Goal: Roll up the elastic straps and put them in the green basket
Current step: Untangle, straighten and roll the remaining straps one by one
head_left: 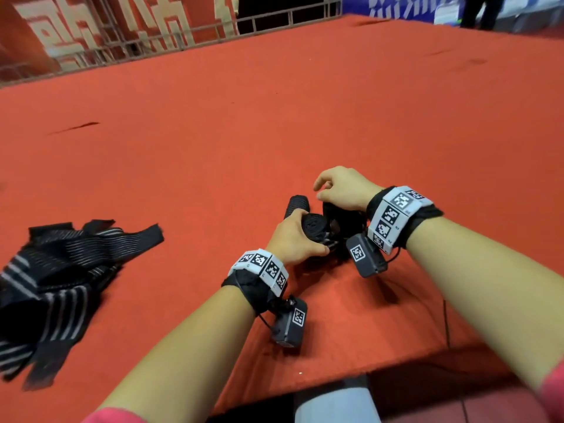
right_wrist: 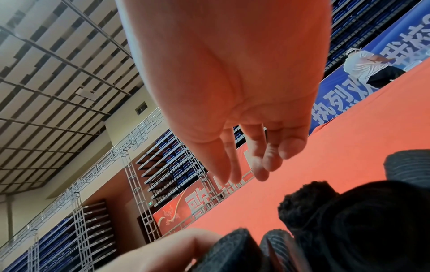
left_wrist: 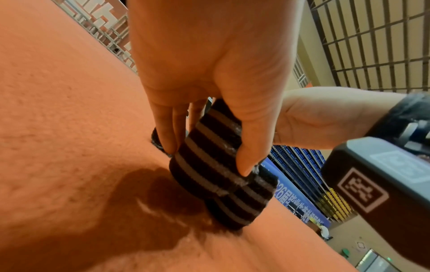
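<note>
The left hand [head_left: 294, 239] is curling its grip round a rolled strap [left_wrist: 209, 156], holding it among other rolls [head_left: 297, 204] on the red worktop [head_left: 274, 117]. The right hand [head_left: 343, 187] is hovering just above them, fingers [right_wrist: 256, 156] loosely relaxed and gripping nothing. Unrolled straps [head_left: 61, 270] are lying heaped well to the left; no container is showing.
</note>
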`<action>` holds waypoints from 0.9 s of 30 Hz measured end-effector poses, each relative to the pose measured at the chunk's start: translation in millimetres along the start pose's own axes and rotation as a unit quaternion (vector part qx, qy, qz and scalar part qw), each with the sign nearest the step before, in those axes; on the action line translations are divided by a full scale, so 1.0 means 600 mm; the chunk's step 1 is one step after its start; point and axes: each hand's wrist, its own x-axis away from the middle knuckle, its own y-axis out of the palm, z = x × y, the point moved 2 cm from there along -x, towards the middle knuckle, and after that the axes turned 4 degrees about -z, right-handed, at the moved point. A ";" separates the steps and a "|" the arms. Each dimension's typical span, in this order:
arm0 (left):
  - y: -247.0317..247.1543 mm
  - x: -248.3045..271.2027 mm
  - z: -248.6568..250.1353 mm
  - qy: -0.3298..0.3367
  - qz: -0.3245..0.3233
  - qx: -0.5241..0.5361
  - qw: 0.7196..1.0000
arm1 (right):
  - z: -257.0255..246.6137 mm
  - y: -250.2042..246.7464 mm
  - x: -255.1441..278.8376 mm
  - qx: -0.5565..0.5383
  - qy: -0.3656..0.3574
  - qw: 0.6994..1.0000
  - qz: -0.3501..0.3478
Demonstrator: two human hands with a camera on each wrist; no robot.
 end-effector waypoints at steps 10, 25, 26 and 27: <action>0.009 -0.010 -0.027 -0.009 -0.077 -0.026 0.997 | -0.010 0.003 -0.010 0.029 -0.007 0.997 -0.071; -0.080 -0.127 -0.048 -0.094 -0.033 0.019 0.995 | 0.107 -0.047 -0.056 0.015 0.180 0.982 -0.064; -0.076 -0.133 -0.047 -0.092 -0.050 0.009 0.994 | 0.121 -0.042 -0.057 0.013 0.200 0.977 -0.077; -0.073 -0.139 -0.046 -0.089 -0.062 0.000 0.994 | 0.137 -0.035 -0.061 0.011 0.220 0.971 -0.092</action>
